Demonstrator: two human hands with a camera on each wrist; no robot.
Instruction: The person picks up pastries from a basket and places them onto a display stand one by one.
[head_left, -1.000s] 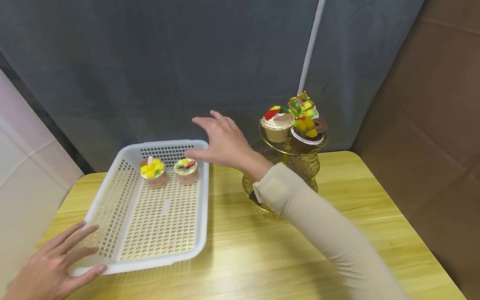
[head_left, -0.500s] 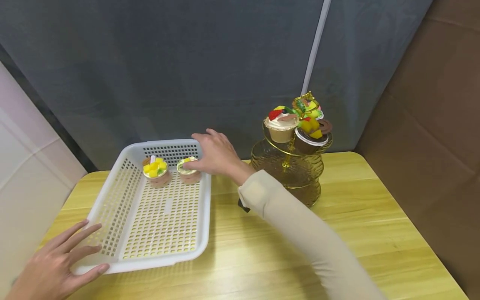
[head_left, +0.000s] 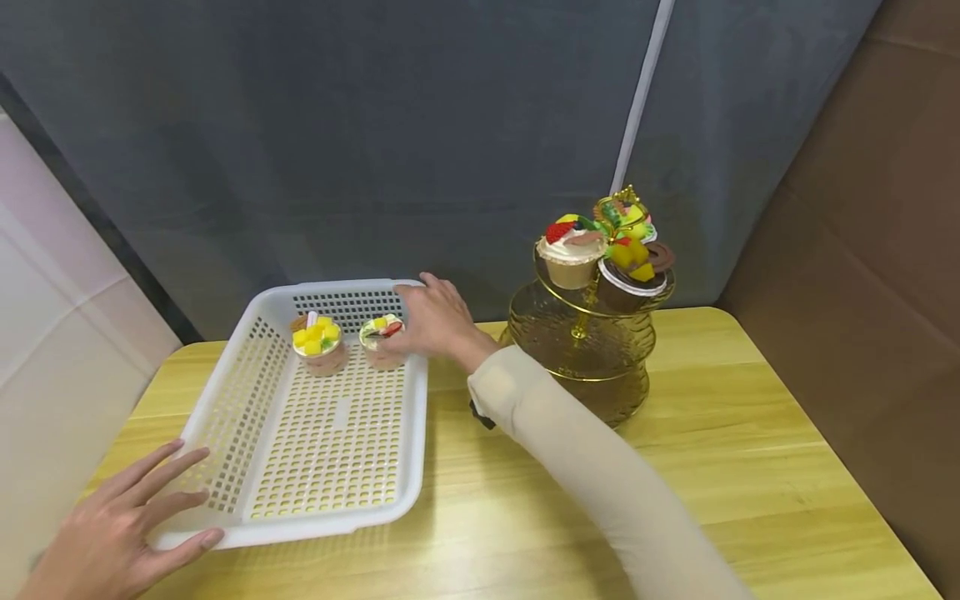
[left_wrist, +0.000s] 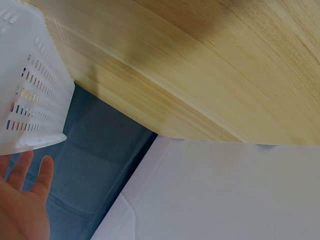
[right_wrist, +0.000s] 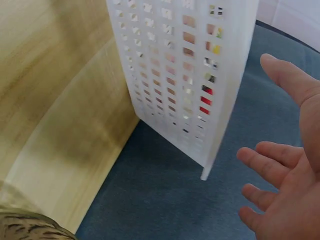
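Note:
A white perforated basket (head_left: 422, 450) sits on the table. At its back are two dessert cups: one topped with yellow cubes (head_left: 322, 346), the other with cream and a red fruit slice (head_left: 381, 357). My right hand (head_left: 438, 321) is over the basket's right back rim beside the red-topped cup. Its thumb overlaps that cup in the head view; I cannot tell whether they touch. In the right wrist view the fingers (right_wrist: 265, 167) are spread and hold nothing. My left hand (head_left: 116, 529) is at the basket's front left corner, fingers outstretched along the rim.
Right of the basket stands a tiered gold stand (head_left: 577, 350). Its top carries a cream cupcake with a strawberry (head_left: 570, 262), a chocolate one (head_left: 628, 292) and a partly hidden fruit-topped one (head_left: 637, 218). A dark curtain (head_left: 337, 150) hangs behind the table (head_left: 720, 433).
My right hand has come down from above the basket's back right corner to the red-topped cup's side. The left hand keeps its place at the rim. The head view has shifted slightly.

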